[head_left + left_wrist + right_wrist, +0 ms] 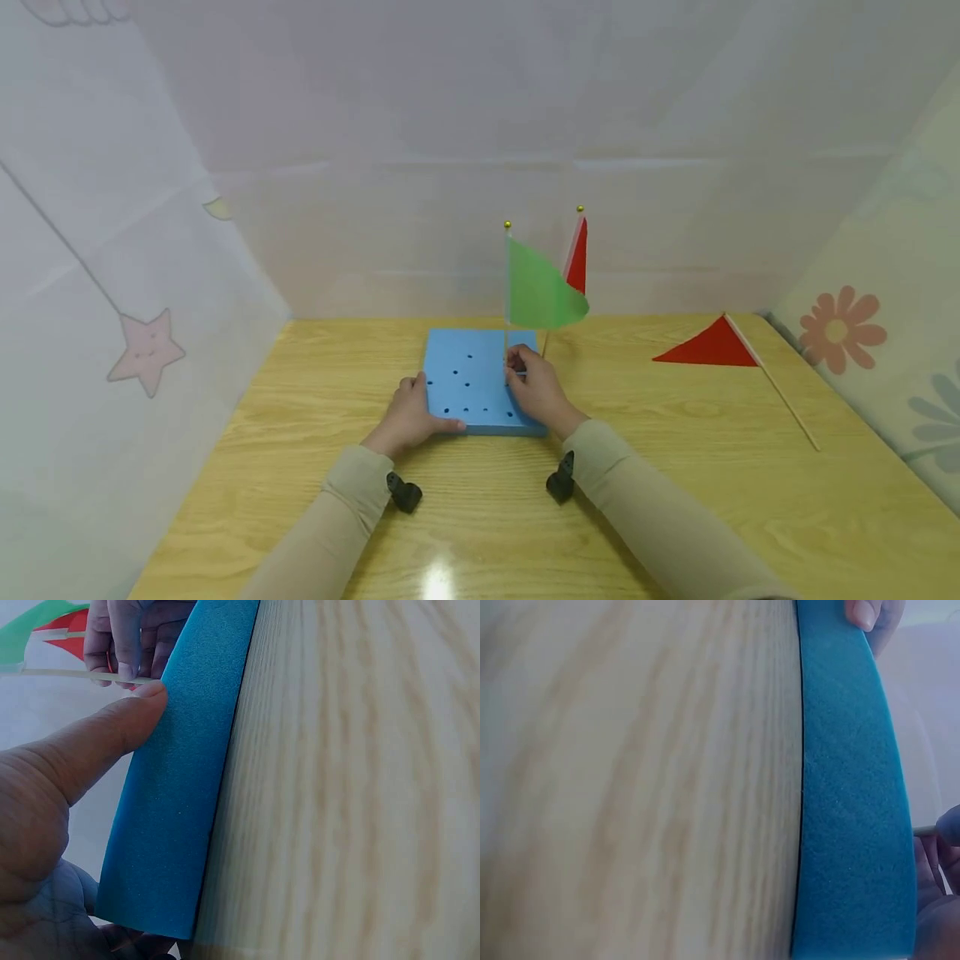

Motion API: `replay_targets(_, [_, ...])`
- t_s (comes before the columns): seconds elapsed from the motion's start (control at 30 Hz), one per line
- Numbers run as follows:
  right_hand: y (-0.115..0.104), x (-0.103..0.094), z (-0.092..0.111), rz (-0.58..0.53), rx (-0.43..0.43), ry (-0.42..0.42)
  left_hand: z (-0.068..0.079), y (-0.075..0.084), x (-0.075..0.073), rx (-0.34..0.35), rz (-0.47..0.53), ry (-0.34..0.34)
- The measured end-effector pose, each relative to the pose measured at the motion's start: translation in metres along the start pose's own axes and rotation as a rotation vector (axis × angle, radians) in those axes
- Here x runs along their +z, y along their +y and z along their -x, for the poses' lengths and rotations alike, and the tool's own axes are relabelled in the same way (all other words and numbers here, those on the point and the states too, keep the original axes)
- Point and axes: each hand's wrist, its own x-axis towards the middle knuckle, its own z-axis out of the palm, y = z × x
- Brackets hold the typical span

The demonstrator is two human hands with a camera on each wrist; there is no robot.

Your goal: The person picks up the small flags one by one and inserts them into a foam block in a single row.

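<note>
A blue foam board (483, 346) with several small holes in its top lies on the wooden table. My left hand (410, 414) grips its near left corner, thumb along the front side and fingers at the left side. The thumb (112, 731) presses near the upper front edge. My right hand (536, 385) pinches the thin stick of a green flag (543, 287) low down, upright over the right part of the board. Behind it a red flag (576, 258) stands tilted to the right, the foot of its stick hidden behind my right hand.
Another red flag (708, 346) lies on the table at the right, its stick (787, 404) slanting toward the near right. Pale printed sheets (465, 167) stand behind and at both sides of the table (322, 375).
</note>
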Motion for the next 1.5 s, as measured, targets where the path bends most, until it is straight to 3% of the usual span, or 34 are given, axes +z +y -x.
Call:
replay_targets(0.3, [0.001,0.004,0.002,0.035,0.070,0.022,0.000,-0.005,0.000,-0.008,-0.007,0.001])
replay_targets(0.57, [0.005,0.000,0.008,-0.006,0.123,0.033,-0.002,-0.006,0.001,-0.008,-0.004,0.004])
replay_targets(0.87, [0.013,-0.017,0.018,-0.015,0.108,0.028,-0.001,-0.007,0.000,-0.008,0.017,-0.008])
replay_targets(1.2, [0.023,-0.040,0.031,0.006,0.164,0.001,-0.003,-0.009,0.001,0.002,0.020,-0.013])
replay_targets(1.5, [0.038,-0.066,0.036,0.034,0.145,-0.044,-0.003,-0.008,-0.001,0.000,0.022,-0.022])
